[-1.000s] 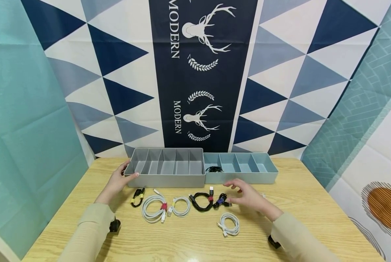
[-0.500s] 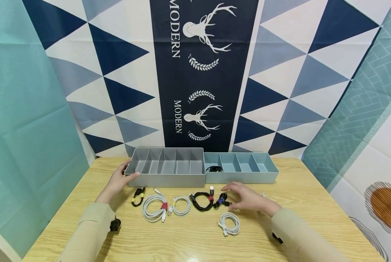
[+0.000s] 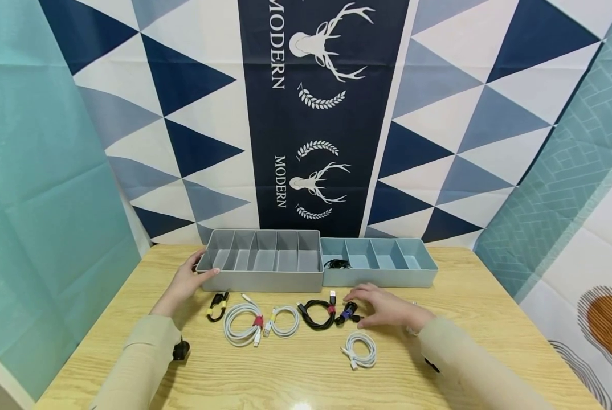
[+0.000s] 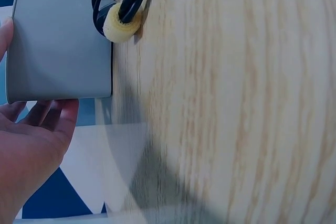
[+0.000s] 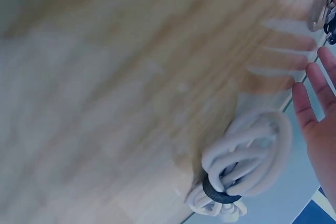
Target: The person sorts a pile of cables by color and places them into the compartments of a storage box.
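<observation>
Just beside our right hand, under its fingertips, lies the small black cable with a purple tie on the table; contact is hidden from us. Fingers are spread, relaxed. Our left hand presses flat against the grey organizer's corner.

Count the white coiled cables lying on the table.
3: a large coil with a red tie, a smaller coil beside it, one nearer the person. Another may hide under the right hand.
</observation>
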`<state>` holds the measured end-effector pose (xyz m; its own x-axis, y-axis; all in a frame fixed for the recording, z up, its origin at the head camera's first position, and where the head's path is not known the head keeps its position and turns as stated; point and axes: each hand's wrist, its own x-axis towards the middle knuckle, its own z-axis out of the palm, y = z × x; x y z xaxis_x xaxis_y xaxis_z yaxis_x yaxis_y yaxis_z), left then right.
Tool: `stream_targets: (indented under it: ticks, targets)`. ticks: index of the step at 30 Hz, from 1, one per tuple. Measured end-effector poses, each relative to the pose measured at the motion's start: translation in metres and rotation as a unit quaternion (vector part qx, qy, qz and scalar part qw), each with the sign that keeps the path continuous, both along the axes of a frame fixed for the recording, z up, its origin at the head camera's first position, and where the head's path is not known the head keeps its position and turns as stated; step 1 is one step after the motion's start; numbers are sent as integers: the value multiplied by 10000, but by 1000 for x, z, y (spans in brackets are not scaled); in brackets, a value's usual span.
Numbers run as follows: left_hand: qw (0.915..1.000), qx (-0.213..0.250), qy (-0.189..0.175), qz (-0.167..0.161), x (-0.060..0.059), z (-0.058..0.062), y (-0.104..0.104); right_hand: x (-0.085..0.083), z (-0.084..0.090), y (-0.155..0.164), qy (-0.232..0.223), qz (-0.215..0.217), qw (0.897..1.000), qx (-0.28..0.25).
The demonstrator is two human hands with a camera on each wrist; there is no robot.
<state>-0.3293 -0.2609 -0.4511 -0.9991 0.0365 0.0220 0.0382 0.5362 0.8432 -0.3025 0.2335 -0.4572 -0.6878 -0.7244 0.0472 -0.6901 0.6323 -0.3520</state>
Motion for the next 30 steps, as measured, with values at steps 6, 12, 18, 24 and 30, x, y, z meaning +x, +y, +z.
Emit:
stream_targets:
  ticks: [6,12,18,24,30]
  targets:
    - [10000,55,-62,-17,-1,2,0,-3,2,-1,-35,103,9999,91]
    - [10000,49,-60,-10,0,3,1,-4,0,0,18,106,9999,94]
    - [10000,-5,-63,10,-1,3,1,-4,-3,2,258,142,9995,75]
    - [10000,-12,-83,30,-1,2,1,-3,-5,2,394,144,9991,53]
    - [10000,12,-61,10,-1,1,1,-1,-5,3,673,105,9977,-31]
